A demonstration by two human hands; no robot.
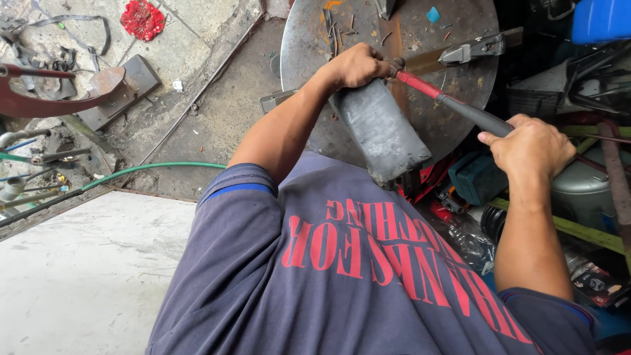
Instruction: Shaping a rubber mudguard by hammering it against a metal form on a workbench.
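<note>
Rusty round bench over cracked concrete floor; left hand clamps the dull grey metal block; right hand grips the red-and-black tool handle.

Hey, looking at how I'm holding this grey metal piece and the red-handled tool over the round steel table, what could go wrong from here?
1. Your bare left hand grips right at the head of the red-and-black-handled long tool; a slip might pinch fingers.
2. The grey flat metal piece overhangs the round rusty steel table edge above your lap and could drop.
3. The right hand holds only the handle's end, so control may be weak.
</note>
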